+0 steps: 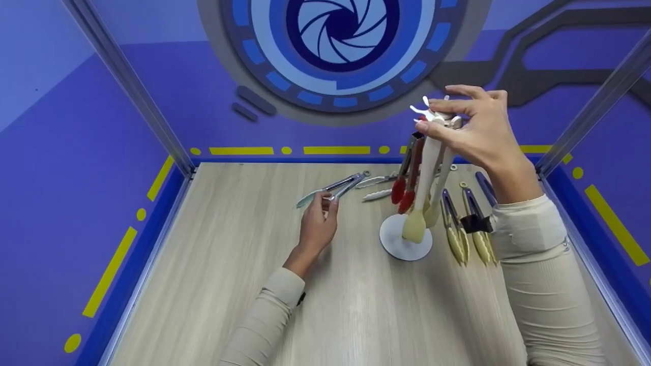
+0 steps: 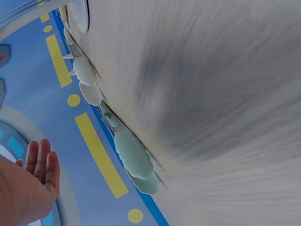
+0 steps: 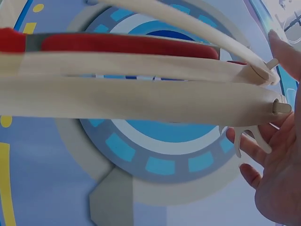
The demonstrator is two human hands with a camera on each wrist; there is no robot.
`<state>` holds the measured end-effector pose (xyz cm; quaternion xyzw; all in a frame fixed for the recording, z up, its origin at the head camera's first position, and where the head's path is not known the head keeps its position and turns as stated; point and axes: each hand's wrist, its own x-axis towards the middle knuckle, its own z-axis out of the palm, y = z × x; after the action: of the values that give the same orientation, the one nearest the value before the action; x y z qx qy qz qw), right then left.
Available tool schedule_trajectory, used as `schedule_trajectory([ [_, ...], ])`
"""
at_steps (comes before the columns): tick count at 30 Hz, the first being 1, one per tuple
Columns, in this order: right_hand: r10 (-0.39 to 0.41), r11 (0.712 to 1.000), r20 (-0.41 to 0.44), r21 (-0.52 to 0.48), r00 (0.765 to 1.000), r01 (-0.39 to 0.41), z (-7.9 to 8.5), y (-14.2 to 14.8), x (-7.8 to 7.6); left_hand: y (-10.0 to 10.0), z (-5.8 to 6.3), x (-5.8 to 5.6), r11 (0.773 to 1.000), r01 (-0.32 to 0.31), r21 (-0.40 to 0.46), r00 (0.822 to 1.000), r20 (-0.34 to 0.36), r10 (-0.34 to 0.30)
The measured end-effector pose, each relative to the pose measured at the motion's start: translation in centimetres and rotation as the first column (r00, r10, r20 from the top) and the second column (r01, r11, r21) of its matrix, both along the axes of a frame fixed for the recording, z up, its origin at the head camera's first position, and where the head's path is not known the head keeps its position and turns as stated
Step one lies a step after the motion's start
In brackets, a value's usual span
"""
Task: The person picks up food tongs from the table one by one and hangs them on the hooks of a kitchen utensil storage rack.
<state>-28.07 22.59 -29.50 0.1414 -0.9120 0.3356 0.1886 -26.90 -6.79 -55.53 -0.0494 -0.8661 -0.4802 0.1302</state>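
Note:
In the head view my right hand (image 1: 483, 127) holds the hooked white top of a utensil stand (image 1: 394, 244) between thumb and fingers. From its hooks hang red-tipped tongs (image 1: 407, 188) and utensils with white handles and pale yellow heads (image 1: 415, 226). The right wrist view shows a broad white handle (image 3: 141, 99) on a hook beside my curved fingers. My left hand (image 1: 318, 223) is over the table near teal-tipped tongs (image 1: 351, 184). In the left wrist view its loosely bent fingers (image 2: 41, 165) hold nothing and stand apart from the teal tips (image 2: 134, 155).
White-tipped tongs (image 1: 377, 195) lie behind the stand. To its right lie tongs with yellowish tips (image 1: 457, 246) and a similar pair (image 1: 483, 248). Blue walls with metal corner posts (image 1: 135, 91) enclose the wooden table (image 1: 229, 244) at the back and sides.

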Motion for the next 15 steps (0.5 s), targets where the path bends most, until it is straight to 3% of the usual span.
schedule_trajectory([
  [15,0.094,0.995,0.013,0.028,0.995,-0.095,0.52,0.59,0.74,-0.5,-0.2,-0.37,1.0,-0.012,0.007,0.999,-0.048,0.012],
])
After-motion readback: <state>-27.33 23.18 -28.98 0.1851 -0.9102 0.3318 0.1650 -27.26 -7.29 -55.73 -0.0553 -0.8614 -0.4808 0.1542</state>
